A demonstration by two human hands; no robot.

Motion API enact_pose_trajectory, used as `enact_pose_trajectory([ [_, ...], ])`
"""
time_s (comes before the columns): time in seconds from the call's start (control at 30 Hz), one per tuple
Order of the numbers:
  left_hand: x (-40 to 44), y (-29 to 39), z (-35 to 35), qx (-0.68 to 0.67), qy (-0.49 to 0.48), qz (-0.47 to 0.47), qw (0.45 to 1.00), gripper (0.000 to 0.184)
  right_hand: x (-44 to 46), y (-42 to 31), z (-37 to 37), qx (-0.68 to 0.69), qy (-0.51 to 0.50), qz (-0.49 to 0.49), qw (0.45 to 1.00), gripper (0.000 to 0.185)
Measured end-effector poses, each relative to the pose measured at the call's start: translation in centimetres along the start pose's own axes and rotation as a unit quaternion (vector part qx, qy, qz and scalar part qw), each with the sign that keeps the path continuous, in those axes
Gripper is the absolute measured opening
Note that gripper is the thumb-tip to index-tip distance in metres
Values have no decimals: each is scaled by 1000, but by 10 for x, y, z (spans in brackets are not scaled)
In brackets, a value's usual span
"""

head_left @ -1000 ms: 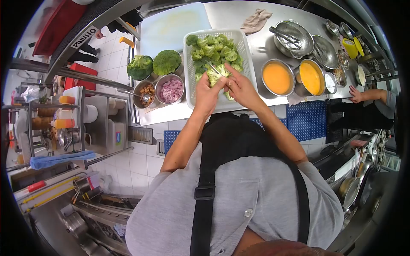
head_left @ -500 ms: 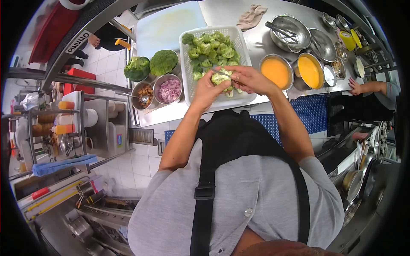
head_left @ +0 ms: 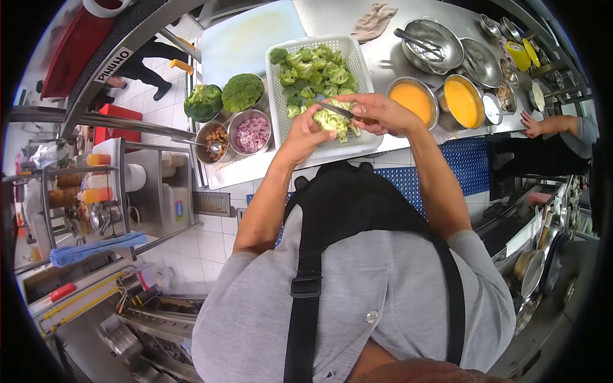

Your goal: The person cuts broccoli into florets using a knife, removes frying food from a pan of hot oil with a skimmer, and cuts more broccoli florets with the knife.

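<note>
Over the near part of a white perforated basket (head_left: 366,67), my left hand (head_left: 302,137) is closed on a pale-stemmed piece of broccoli (head_left: 333,122). My right hand (head_left: 387,115) grips a small knife (head_left: 334,109) by its brown handle, and the blade lies across the top of that piece. Cut green broccoli florets (head_left: 313,71) fill the far half of the basket. Left of it, two large broccoli heads (head_left: 242,92) rest beside a bowl of chopped red onion (head_left: 250,133) and a bowl of brown chunks (head_left: 214,142) with a spoon.
A white cutting board (head_left: 249,38) lies behind the broccoli heads. To the right are two pots of orange liquid (head_left: 464,105), a colander with tongs (head_left: 434,46) and a crumpled cloth (head_left: 374,23). A co-worker's hand (head_left: 530,124) touches the counter's right edge.
The knife has turned so more of its blade and handle shows, and my right hand has shifted slightly right. More of the broccoli piece is exposed. At upper left, another person's legs have moved.
</note>
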State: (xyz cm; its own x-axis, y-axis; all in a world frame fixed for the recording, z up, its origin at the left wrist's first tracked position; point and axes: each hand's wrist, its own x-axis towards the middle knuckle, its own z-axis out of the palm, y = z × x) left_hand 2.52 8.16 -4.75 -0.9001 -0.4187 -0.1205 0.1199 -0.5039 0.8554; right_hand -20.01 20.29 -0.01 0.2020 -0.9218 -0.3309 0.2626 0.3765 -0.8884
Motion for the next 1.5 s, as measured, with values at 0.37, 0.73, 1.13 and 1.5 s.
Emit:
enact_pose_trajectory([
  [0.37,19,-14,-2,-183,62,-17,981,40,19,8,4,-2,126,-89,988,45],
  [0.73,26,-17,7,-85,171,133,972,45,15,32,52,0,225,-123,967,49],
  [1.13,31,-28,9,-98,214,147,961,37,23,35,58,45,230,-112,966,57],
  [1.5,28,-30,4,-95,228,141,959,36,34,31,62,5,234,-104,967,59],
])
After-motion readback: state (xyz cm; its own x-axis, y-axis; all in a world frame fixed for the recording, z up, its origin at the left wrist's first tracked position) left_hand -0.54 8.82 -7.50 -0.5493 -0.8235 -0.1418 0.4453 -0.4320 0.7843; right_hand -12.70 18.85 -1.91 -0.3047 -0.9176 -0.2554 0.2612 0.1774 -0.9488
